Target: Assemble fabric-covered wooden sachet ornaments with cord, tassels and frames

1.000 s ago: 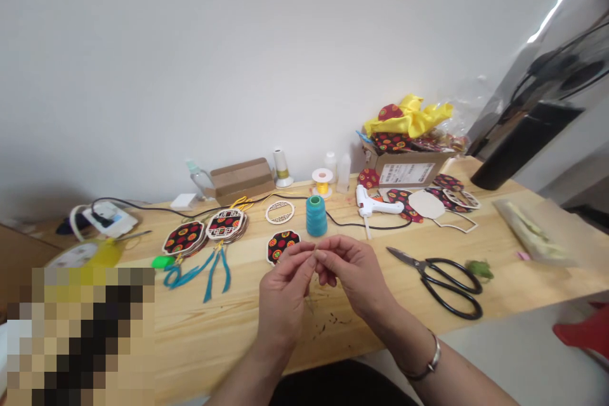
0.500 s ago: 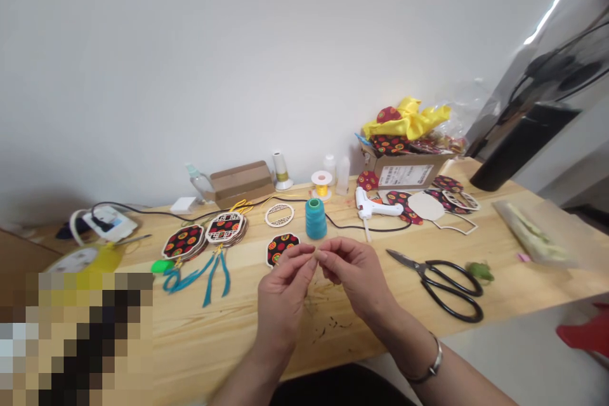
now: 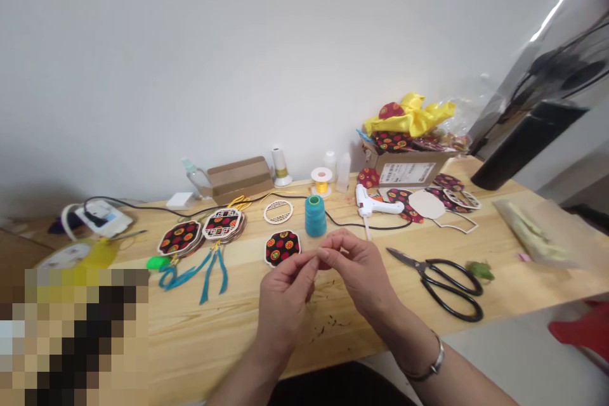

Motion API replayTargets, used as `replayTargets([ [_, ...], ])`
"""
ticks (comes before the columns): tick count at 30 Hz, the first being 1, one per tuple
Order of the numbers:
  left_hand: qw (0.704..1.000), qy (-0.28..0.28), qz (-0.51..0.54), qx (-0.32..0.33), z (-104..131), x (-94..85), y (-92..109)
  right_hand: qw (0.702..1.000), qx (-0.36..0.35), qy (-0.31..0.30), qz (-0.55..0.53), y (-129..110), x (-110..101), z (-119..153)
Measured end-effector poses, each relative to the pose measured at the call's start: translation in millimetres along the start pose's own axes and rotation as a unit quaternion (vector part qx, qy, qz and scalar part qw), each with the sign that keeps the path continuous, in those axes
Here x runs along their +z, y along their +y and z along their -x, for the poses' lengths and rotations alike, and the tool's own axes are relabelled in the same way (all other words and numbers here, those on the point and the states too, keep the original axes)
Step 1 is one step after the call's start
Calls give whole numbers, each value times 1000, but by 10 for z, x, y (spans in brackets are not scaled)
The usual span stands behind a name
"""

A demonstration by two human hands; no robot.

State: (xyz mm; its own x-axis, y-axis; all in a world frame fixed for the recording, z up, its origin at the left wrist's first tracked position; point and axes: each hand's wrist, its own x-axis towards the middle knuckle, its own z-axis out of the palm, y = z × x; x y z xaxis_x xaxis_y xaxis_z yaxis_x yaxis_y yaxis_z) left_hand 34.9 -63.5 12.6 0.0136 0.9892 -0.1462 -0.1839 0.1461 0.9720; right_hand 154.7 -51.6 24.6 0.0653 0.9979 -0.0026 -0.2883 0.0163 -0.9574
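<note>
My left hand point(image 3: 288, 292) and my right hand point(image 3: 352, 273) meet fingertip to fingertip over the wooden table. Thumb and forefinger are pinched together on each; whatever lies between them is too small to make out. Just beyond the fingers stands a teal thread spool point(image 3: 314, 216). A black patterned fabric piece with a pale edge point(image 3: 282, 248) lies flat beside my left fingers. Black-handled scissors point(image 3: 431, 276) rest to the right of my right hand, blades pointing toward the spool.
Left are stacked patterned ornaments point(image 3: 223, 224) with teal tassels point(image 3: 216, 273). A white glue gun point(image 3: 378, 204) and its black cord lie behind my hands. A cardboard box point(image 3: 404, 168) holding yellow cloth stands back right, near a dark cylinder point(image 3: 523, 146). Dark scraps point(image 3: 330, 325) lie near the front.
The view has shifted slightly. My hands stay pinched together; my left fingers sit a little lower, showing more of the patterned fabric piece.
</note>
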Motion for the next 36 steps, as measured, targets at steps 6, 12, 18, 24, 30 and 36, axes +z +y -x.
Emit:
replayTargets([
  [6, 999, -31, 32, -6, 13, -4, -3, 1000, -12, -12, -8, -26, 14, 19],
  [12, 998, -37, 44, -1, 11, -14, -20, 999, -18, -13, 30, 4, -6, 8],
  [18, 999, -35, 35, 3, 10, -17, -16, 999, -13, -16, 43, 20, -18, 1],
  [24, 999, -28, 30, 2, 6, -19, 1, 998, -17, 0, 58, -6, -17, 15],
  [30, 999, -16, 34, -1, 8, -19, -8, 996, -44, 0, 76, 15, -33, 3],
  [36, 999, -7, 43, -8, 12, -12, -1, 996, -40, 3, 76, 31, -45, 15],
])
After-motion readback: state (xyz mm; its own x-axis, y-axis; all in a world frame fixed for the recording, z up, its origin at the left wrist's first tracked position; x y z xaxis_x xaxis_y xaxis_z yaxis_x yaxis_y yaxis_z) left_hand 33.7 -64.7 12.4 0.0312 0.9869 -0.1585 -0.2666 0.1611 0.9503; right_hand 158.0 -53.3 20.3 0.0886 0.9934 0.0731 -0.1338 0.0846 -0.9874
